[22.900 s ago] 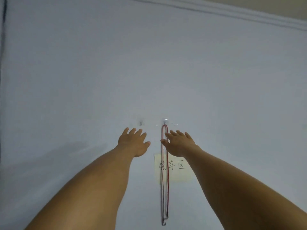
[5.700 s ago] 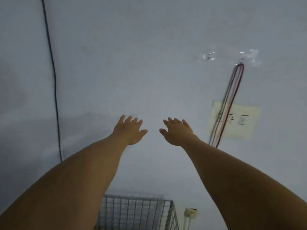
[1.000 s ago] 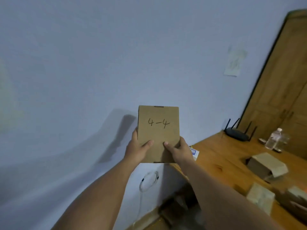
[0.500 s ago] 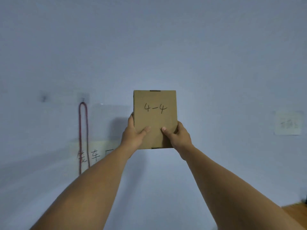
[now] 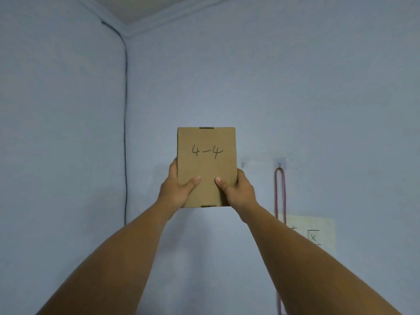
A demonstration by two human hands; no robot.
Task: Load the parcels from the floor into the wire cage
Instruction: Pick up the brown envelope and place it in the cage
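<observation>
Head view, looking forward and slightly up at a pale blue wall (image 5: 295,87). At the centre of the frame a flat brown cardboard parcel (image 5: 206,160) is held upright in the air in front of the wall, its broad face toward the camera, with "4-4" handwritten in dark ink on its upper half.

Two bare forearms rise from the 7 o'clock and 5 o'clock corners and meet at the parcel's lower half. The left hand (image 5: 173,189) grips the parcel's left edge at about 8 o'clock on the parcel; its thumb lies across the front face and its fingers curl round behind, out of sight. The right hand (image 5: 239,192) mirrors it at 4 o'clock on the parcel, thumb pressed on the front and fingers wrapped round the right edge. The two thumb tips point toward each other, near but apart. Both arms are stretched well forward.

At 10 o'clock a thin dark cable (image 5: 125,133) runs down the room's corner from the ceiling moulding (image 5: 145,28). At 3 o'clock a red cord loop (image 5: 280,192) hangs from a small wall hook (image 5: 280,164). Below it, at 4 o'clock, a pale yellow paper note (image 5: 322,233) is stuck to the wall, partly hidden by the right forearm.
</observation>
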